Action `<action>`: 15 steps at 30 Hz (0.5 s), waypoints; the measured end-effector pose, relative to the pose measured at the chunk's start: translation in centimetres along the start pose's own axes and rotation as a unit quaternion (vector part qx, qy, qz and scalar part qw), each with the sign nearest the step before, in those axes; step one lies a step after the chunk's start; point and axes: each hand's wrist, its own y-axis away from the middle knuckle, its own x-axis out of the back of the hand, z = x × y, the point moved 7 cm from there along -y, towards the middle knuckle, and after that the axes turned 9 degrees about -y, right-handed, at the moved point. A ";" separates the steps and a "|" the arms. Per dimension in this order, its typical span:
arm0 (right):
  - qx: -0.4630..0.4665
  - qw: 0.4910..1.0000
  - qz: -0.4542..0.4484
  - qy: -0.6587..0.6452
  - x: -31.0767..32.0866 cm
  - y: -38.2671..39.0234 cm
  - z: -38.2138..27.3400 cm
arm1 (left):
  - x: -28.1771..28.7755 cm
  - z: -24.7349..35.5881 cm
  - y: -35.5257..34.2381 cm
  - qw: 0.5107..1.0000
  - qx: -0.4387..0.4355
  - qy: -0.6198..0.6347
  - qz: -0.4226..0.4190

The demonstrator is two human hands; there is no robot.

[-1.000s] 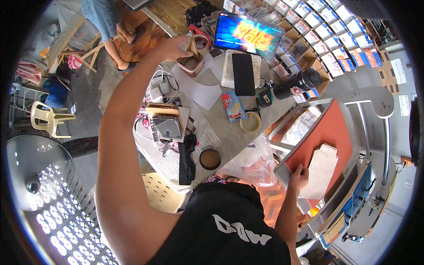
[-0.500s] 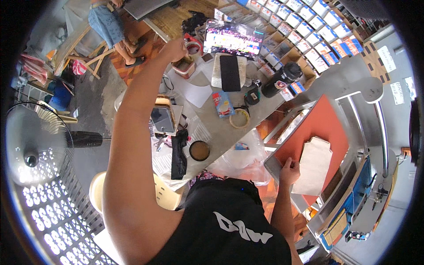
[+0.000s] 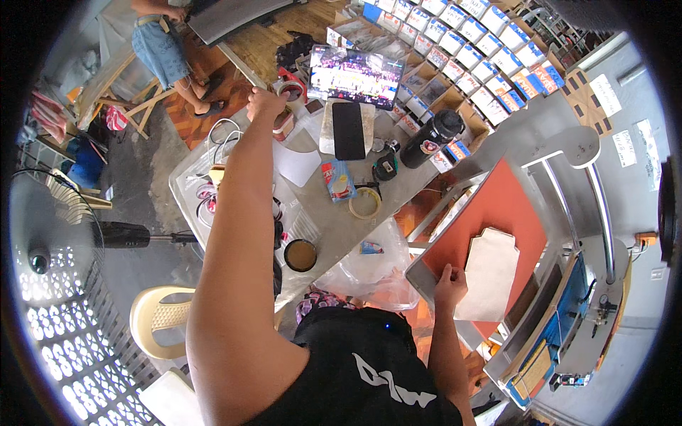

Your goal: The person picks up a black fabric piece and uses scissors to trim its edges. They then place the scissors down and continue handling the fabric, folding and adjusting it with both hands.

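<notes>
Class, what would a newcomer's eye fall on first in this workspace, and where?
The bright rectangular screen at the far end of the grey table would probably draw the eye first. Next is the flat red-orange board on the right, bearing a pale cream cut-out piece with the right hand at its left edge.

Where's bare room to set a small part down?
Table: a patch between the cup and tape roll. Red board: bare beyond the pale cutout, on its side away from the right hand. Crowded: the table's far end, around the left hand, phone and black bottle.
</notes>
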 end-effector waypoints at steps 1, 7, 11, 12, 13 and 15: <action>0.002 1.000 -0.002 0.009 0.0 0.1 -0.1 | -0.2 0.5 0.0 1.000 -0.017 -0.005 0.007; 0.029 1.000 -0.001 -0.007 0.1 0.0 -0.1 | 0.2 1.1 -1.3 0.994 -0.108 0.032 0.008; 0.017 1.000 -0.004 -0.012 -0.2 -0.1 0.7 | 1.1 1.7 -2.9 0.992 -0.129 0.010 0.004; 0.002 1.000 -0.001 0.000 -0.3 -0.2 1.1 | 1.5 1.9 -3.1 0.990 -0.141 0.002 0.004; 0.021 1.000 -0.002 -0.015 -0.4 -0.3 0.9 | 2.1 2.2 -3.4 0.988 -0.152 -0.005 0.008; 0.010 1.000 0.000 -0.003 -0.3 -0.4 1.1 | 3.8 2.5 -3.6 0.987 -0.158 0.010 0.026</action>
